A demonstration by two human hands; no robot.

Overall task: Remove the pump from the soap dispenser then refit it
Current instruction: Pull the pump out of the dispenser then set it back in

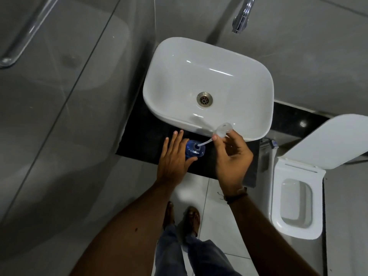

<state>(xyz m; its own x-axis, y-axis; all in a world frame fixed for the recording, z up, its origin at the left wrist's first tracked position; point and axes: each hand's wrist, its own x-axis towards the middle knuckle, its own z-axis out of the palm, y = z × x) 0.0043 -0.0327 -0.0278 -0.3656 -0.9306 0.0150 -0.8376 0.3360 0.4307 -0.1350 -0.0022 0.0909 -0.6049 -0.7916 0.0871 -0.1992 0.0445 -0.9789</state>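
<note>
Fingertips [215, 138] of our right hand [231, 154] pinch the clear pump [224, 129] by the basin [258, 134] rim, its dip tube [205, 143] slanting into the mouth of the blue soap bottle [196, 151] on the black counter [143, 140]. Our left hand [175, 158] lies straight-fingered along the bottle, hiding its left side.

The left hand [175, 156] hides the nine o'clock side of the soap dispenser [197, 152], whose neck swallows the pump [223, 129] tube's tip. At one o'clock the tap [242, 15] runs off the top edge.
</note>
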